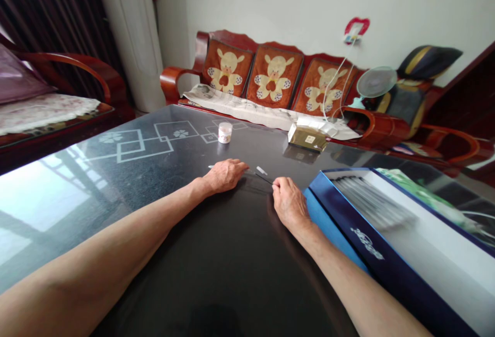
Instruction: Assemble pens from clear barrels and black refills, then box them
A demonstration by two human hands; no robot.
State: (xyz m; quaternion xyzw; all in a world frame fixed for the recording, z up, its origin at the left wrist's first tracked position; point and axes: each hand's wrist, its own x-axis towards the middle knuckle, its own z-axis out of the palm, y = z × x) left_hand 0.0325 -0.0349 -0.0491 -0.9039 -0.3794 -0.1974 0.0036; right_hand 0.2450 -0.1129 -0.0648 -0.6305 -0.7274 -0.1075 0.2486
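Note:
Over the dark tabletop, my left hand (pixel 228 175) is closed around a slim pale tube (pixel 211 166). One end of it shows past the back of the hand, while the fingers hide most of the rest. My right hand (pixel 290 200) pinches a thin dark rod (pixel 264 178), like a pen refill, which points towards my left fingertips. Just beyond the rod lies a small white cap-like piece (pixel 262 170). Close by on the right stands a long dark blue box (pixel 328 205), with several slim grey pen-like sticks (pixel 365 197) inside.
A small round white container (pixel 225 133) stands further back on the glossy table (pixel 170 172). A gold tissue box (pixel 307 137) is near the far edge. Green-white cloth or packaging (pixel 421 192) lies beyond the blue box. Behind are a wooden sofa (pixel 180 76) and a small fan (pixel 376 83).

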